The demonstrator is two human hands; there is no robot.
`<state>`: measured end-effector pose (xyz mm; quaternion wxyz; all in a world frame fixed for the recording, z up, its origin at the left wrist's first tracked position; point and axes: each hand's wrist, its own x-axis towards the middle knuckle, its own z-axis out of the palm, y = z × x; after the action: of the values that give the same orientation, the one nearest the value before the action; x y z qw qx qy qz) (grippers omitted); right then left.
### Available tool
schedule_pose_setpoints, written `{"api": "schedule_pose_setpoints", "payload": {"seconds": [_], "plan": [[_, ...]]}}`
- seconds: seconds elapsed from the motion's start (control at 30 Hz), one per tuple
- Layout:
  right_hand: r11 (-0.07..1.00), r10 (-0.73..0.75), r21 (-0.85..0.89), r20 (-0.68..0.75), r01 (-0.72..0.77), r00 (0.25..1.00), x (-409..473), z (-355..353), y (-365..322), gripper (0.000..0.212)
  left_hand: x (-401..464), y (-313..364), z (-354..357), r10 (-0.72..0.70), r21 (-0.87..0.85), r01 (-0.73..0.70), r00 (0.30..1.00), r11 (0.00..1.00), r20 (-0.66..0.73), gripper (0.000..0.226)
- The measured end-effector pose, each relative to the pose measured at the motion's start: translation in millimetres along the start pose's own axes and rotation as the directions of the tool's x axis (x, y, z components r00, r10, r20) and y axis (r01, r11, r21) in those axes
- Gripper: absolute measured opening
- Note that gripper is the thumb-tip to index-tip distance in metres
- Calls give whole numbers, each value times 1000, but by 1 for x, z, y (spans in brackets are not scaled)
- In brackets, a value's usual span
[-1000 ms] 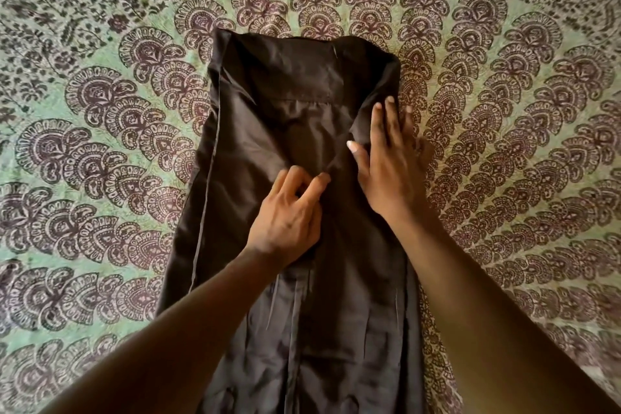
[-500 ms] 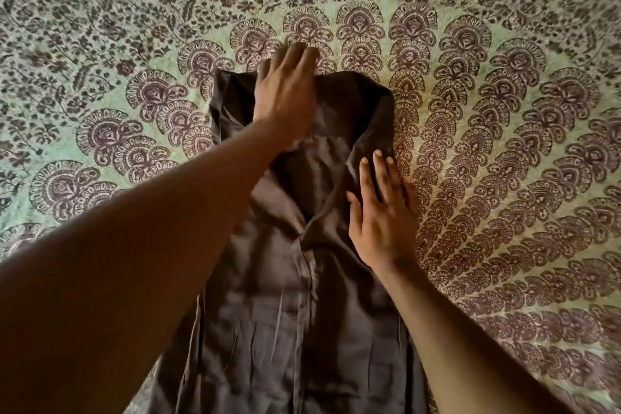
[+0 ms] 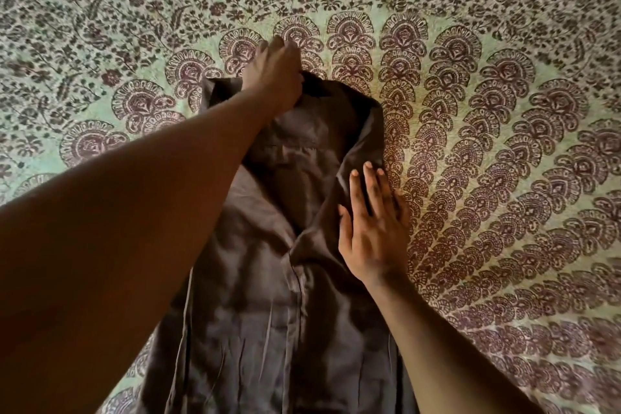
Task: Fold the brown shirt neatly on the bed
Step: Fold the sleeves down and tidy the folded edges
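My left hand (image 3: 274, 74) curls over the far collar edge of the brown shirt (image 3: 268, 279), seemingly gripping it. My right hand (image 3: 373, 225) presses flat, fingers straight, on its right fold. The shirt lies lengthwise on the patterned bedspread (image 3: 504, 144).

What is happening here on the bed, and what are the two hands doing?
A person is folding a brown shirt that lies spread on a patterned bedspread. The left hand reaches to the far end of the shirt and grips the cloth there. The right hand lies flat, fingers straight, on the shirt's right edge, pressing it down. The long sides look turned in already; the shirt is not yet folded across its length.
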<state>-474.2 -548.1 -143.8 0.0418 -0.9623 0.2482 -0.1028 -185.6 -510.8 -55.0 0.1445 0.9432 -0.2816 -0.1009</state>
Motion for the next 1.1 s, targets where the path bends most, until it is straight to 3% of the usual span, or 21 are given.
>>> {"api": "schedule_pose_setpoints", "payload": {"seconds": [0.17, 0.23, 0.3, 0.33, 0.4, 0.5, 0.6, 0.77, 0.87, 0.97, 1.1], "plan": [[1000, 6, -5, 13, -6, 1000, 0, 0, -1, 57, -20, 2, 9, 34, -143, -59, 985, 988, -171, 25], [1000, 9, -9, 16, -9, 1000, 0, 0, 0, 57, -43, 7, 13, 73, -49, -96, 934, 994, -349, 21], [1000, 11, -8, 12, -11, 1000, -1, 0, 0, 57, -73, 10, 20, 212, 139, -168, 882, 976, -421, 27], [1000, 11, -7, 8, -11, 1000, -1, 0, 0, 57, -85, 9, 28, 313, 211, -248, 867, 946, -387, 32], [1000, 13, -2, 6, -13, 1000, -1, -1, 0, 57, -99, -1, 51, 423, 275, -364, 885, 890, -194, 43], [1000, 25, -9, 19, -25, 1000, 0, -1, 0, 58, -102, -17, 75, 326, 247, -317, 945, 916, 3, 60], [1000, 26, -6, 22, -26, 999, 0, -1, -1, 59, -106, -16, 83, 332, 237, -315, 943, 919, -32, 72], [1000, 26, 0, 30, -26, 999, 0, -1, 0, 58, -103, -14, 85, 264, 189, -271, 963, 944, 63, 79], [1000, 22, -7, 30, -22, 999, -1, -1, -1, 58, -115, -7, 73, 304, 206, -290, 952, 935, -42, 79], [1000, 27, -5, 45, -27, 999, 1, -1, -2, 58, -155, 5, 66, 304, 175, -274, 935, 946, -180, 65], [1000, 17, 19, 59, -18, 998, 3, -2, 0, 53, -209, -1, 75, 342, 166, -318, 930, 933, -138, 39]]}}
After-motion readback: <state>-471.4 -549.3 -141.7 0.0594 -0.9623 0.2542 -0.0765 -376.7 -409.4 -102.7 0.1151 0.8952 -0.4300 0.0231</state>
